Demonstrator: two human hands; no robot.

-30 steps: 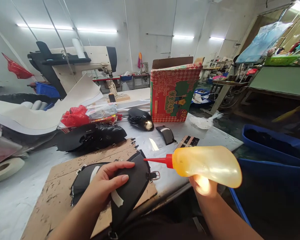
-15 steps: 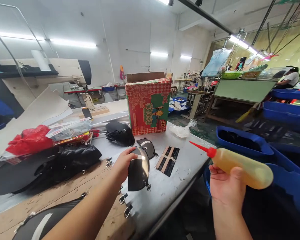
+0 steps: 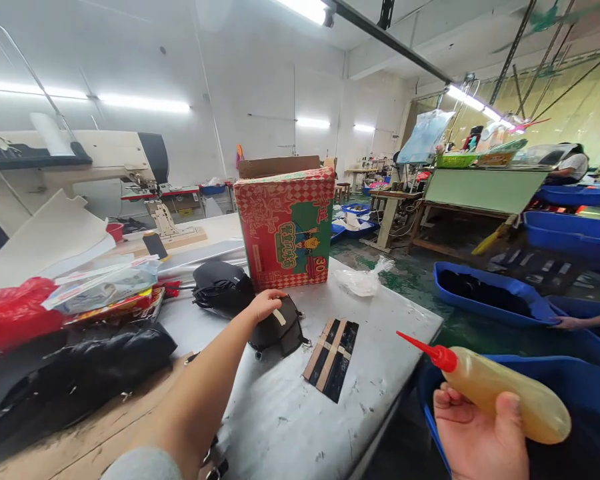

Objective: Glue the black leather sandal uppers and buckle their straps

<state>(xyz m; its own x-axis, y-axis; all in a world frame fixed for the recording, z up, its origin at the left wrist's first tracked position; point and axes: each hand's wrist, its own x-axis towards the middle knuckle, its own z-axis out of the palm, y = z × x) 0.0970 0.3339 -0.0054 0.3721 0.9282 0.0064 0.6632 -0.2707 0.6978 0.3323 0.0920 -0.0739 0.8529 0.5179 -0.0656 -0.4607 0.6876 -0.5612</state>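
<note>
Over the last second my view swung from the near cardboard sheet (image 3: 80, 440) up and toward the far right of the table (image 3: 290, 413), so the printed box (image 3: 285, 223) came to sit at centre. The left arm went from lying bent over a large black panel on that sheet to reaching out far across the table. A curved black piece (image 3: 280, 331), carried in mid-air half a second before, was now down on the table just in front of the box and beside a black bundle (image 3: 220, 287). I judged that the piece had been set down there, away from the sheet. The squeeze bottle (image 3: 505, 397) had dropped from centre view to the near right corner, off the table edge and above a blue tub (image 3: 490, 293).

Pose:
1. Left hand (image 3: 265, 303): palm down on top of the curved black piece, fingers bent over its far edge. I could not tell whether they pinched it or only rested on it.
2. Right hand (image 3: 475, 433): wrapped closed around the squeeze bottle, thumb on top, the red nozzle (image 3: 427, 350) aimed up and left toward the table, clear of the dark strips (image 3: 333, 357) lying near the edge
</note>
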